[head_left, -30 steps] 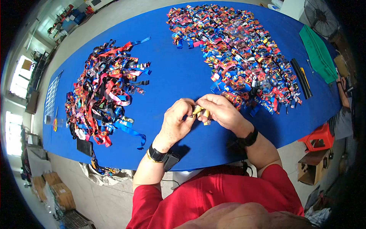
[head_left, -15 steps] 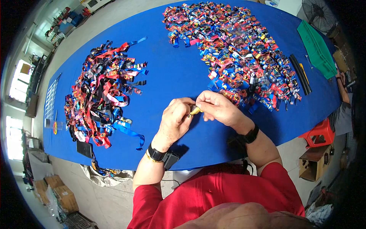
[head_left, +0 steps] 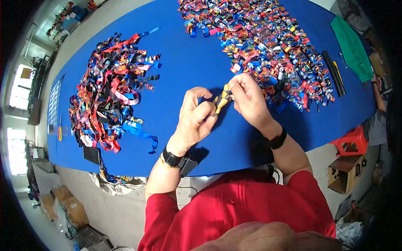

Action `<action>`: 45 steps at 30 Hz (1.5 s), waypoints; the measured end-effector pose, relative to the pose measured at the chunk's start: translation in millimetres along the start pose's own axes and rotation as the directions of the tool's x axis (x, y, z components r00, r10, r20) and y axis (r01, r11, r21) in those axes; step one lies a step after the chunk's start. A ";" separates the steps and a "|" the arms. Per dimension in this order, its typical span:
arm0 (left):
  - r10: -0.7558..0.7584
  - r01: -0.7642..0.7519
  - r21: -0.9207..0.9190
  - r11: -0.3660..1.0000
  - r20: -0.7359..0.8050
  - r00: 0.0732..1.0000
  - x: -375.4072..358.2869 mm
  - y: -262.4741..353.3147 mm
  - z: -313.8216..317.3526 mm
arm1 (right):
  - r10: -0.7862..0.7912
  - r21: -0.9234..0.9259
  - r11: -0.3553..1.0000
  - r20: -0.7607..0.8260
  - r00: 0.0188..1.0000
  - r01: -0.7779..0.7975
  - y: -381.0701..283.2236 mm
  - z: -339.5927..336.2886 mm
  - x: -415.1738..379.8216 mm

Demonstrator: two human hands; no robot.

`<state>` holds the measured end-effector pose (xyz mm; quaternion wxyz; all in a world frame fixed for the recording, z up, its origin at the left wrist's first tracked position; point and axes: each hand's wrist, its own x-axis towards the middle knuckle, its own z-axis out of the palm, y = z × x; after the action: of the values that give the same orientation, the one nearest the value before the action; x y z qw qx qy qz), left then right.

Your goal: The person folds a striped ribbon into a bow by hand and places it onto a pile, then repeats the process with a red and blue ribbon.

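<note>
Both hands meet near the middle of the frame above the blue tabletop [head_left: 188, 71], pinched from either side on a small yellow strap [head_left: 221, 100] that runs slantwise between them. The left hand [head_left: 196, 119] grips its lower end with thumb and curled fingers, and the right hand [head_left: 250, 99] clamps the upper end with its fingertips, so the two hands are close together with only the strap between them. The strap is lifted off the cloth, just left of the lower edge of the big heap of short folded straps [head_left: 264, 46] that fills the upper right of the frame. A second, looser pile of long ribbons [head_left: 111, 90] lies well apart at the left of the frame, with one blue ribbon trailing toward the near edge. A black watch [head_left: 171, 159] sits on the left wrist with a small black box beside it, and a black band [head_left: 276, 141] circles the right wrist. At the far right of the tabletop lie a green tray [head_left: 351, 48] and a black bar [head_left: 333, 73]. A red stool [head_left: 351, 146] stands below the right edge, beside another person's sleeve [head_left: 377, 129]
</note>
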<state>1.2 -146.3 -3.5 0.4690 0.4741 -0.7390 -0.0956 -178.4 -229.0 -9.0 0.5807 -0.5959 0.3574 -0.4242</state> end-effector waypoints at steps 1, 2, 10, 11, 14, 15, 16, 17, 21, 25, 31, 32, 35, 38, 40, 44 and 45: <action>-0.006 0.006 0.005 1.000 -0.002 1.000 -0.2 0.3 -0.9 | -0.021 0.002 1.000 -0.013 1.000 0.021 1.7 -0.3 0.3; -0.011 0.011 0.010 1.000 -0.005 1.000 -0.1 1.2 -2.1 | -0.047 -0.016 0.999 -0.011 0.999 0.047 2.5 0.0 0.0; -0.254 0.251 -0.105 0.962 -0.017 0.967 -2.3 -5.9 7.3 | -0.047 0.091 0.995 0.023 0.999 0.045 -7.3 0.4 4.4; -0.367 0.367 -0.182 0.912 0.036 0.929 -2.0 -1.5 6.4 | -0.043 0.105 0.994 0.023 0.999 0.040 -7.6 0.7 4.9; -0.578 0.629 -0.445 0.637 0.263 0.772 2.9 5.1 -0.9 | -0.085 0.073 0.994 0.017 0.996 0.084 -4.6 0.9 5.2; -0.606 0.688 -0.518 0.508 0.353 0.713 4.2 4.2 -3.8 | -0.087 0.061 0.994 0.022 0.996 0.086 -4.4 0.7 4.7; -0.552 0.678 -0.574 0.459 0.413 0.724 1.8 -3.2 -3.3 | -0.090 0.048 0.995 0.027 0.996 0.088 -4.3 0.5 4.0; -0.523 0.652 -0.637 0.411 0.422 0.741 1.8 -4.0 -3.3 | -0.092 0.035 0.995 0.032 0.995 0.091 -4.1 0.7 3.4; -0.440 0.545 -0.760 0.354 0.379 0.814 2.4 -0.7 -3.5 | -0.176 -0.001 0.984 0.046 0.983 0.177 1.1 2.8 3.3; -0.150 0.195 -0.399 0.896 0.140 0.979 -0.9 -12.5 -0.3 | -0.108 0.047 0.993 0.057 0.993 0.105 2.2 2.6 3.4; -0.499 0.438 -0.639 0.632 0.097 0.861 -1.9 -4.4 2.9 | -0.097 0.080 0.993 0.083 0.992 0.090 0.3 4.7 3.5; -0.549 0.477 -0.693 0.541 0.139 0.824 1.1 -2.6 0.2 | -0.080 0.099 0.993 0.104 0.991 0.069 -0.9 5.0 2.9; -0.581 0.518 -0.762 0.388 0.233 0.780 0.2 -6.3 -5.1 | -0.065 0.096 0.994 0.131 0.989 0.052 -0.4 5.9 1.7; -0.582 0.587 -0.685 0.431 0.286 0.761 2.8 -0.2 -8.6 | -0.053 0.146 0.989 0.153 0.987 0.030 -3.3 9.2 -0.9; -0.605 0.624 -0.611 0.487 0.279 0.745 3.3 5.5 -4.5 | -0.025 0.140 0.990 0.188 0.982 -0.001 -2.2 8.1 -1.2; -0.628 0.651 -0.636 0.414 0.319 0.710 -0.6 -2.2 -2.1 | 0.042 0.126 0.989 0.246 0.968 -0.075 -5.7 5.2 -0.5; -0.611 0.624 -0.662 0.416 0.305 0.731 -0.9 -4.3 -1.9 | 0.030 0.136 0.988 0.253 0.967 -0.066 -6.0 5.0 -0.5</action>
<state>5.4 -147.3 -5.5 0.5418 0.4829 -0.4136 -0.5497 -174.4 -226.2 -2.9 0.6726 -0.5924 0.2642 -0.3562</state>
